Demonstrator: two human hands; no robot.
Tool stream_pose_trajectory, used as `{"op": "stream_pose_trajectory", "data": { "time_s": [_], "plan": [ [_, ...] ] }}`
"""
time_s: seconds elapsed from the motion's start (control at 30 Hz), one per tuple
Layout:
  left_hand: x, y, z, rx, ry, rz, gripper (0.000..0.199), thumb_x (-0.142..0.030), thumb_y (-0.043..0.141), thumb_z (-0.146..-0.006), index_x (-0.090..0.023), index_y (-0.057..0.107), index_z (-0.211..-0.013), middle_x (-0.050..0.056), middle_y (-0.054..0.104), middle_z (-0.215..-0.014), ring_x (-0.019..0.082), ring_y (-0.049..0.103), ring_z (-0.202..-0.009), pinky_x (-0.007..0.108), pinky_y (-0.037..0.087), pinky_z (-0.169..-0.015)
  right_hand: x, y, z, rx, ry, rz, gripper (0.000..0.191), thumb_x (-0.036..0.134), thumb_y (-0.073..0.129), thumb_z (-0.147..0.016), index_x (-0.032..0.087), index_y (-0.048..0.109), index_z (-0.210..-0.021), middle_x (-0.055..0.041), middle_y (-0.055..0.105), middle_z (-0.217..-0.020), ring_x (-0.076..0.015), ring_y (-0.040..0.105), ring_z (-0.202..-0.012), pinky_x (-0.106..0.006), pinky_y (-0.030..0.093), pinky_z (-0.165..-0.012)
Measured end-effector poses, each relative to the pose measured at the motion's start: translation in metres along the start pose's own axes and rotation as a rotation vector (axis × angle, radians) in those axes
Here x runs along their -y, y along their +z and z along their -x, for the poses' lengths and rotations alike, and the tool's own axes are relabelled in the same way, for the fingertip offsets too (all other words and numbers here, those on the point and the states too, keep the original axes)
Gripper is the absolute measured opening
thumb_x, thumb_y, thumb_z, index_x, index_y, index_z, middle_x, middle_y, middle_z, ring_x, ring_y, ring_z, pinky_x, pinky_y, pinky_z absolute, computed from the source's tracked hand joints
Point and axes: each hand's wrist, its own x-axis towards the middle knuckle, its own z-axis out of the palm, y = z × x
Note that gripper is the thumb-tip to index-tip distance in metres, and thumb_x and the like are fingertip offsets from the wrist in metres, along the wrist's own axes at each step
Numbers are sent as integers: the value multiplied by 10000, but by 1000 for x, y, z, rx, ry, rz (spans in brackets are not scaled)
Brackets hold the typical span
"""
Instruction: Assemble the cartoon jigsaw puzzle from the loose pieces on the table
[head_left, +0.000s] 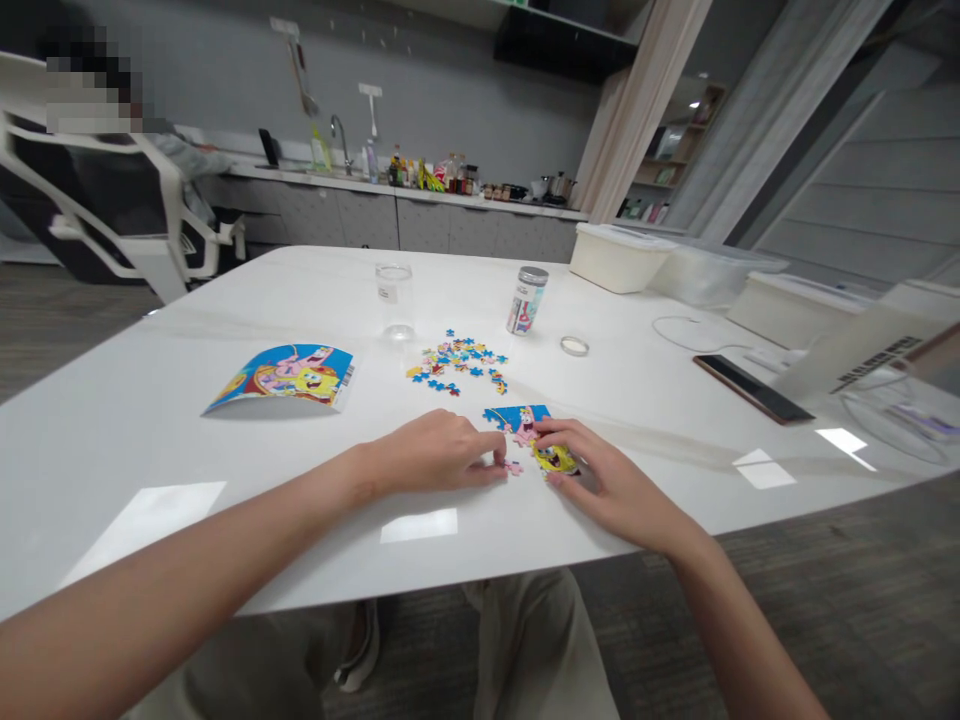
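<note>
My left hand (450, 452) is closed at the near side of the table, thumb and forefinger pinching the edge of a pink puzzle piece (514, 467). Beside it lies a partly joined jigsaw puzzle (525, 428) with blue, pink and yellow cartoon figures. My right hand (600, 475) rests over the puzzle's right side, fingers apart and tips touching it, hiding part of the yellow figure. Farther back is a loose heap of puzzle pieces (461, 355). To the left, a curled picture sheet (289, 378) shows the same pink and yellow figures.
On the white table (187, 450) stand a clear jar (395, 305) and a printed canister (527, 300). A round lid (574, 346) lies near the canister. Storage boxes (622, 258) line the right rear, with a dark phone-like slab (750, 388) nearer. A person (191, 160) sits far left.
</note>
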Motion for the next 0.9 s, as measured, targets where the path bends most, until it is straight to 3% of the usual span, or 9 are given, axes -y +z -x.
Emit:
{"op": "stream_pose_trajectory", "data": {
  "time_s": [0.3,0.9],
  "plan": [
    [7,-5,2,38,6,38,161,-178,543,-835,-206,656,-946,-54,558,-512,103,517,-473,203,317,-502,-1,0,0,13,11,12,262,224,536,-897,249,572,-1155,-90,543,-1338,-245,499,-1273,-472,404,-1078],
    [6,3,0,5,27,11,209,-273,528,-907,-237,697,-1025,-30,611,-530,117,569,-483,210,332,-501,1,-1,0,5,1,-7,247,218,535,-897,252,576,-1139,-91,552,-1329,-248,515,-1257,-460,413,-1069]
  ]
}}
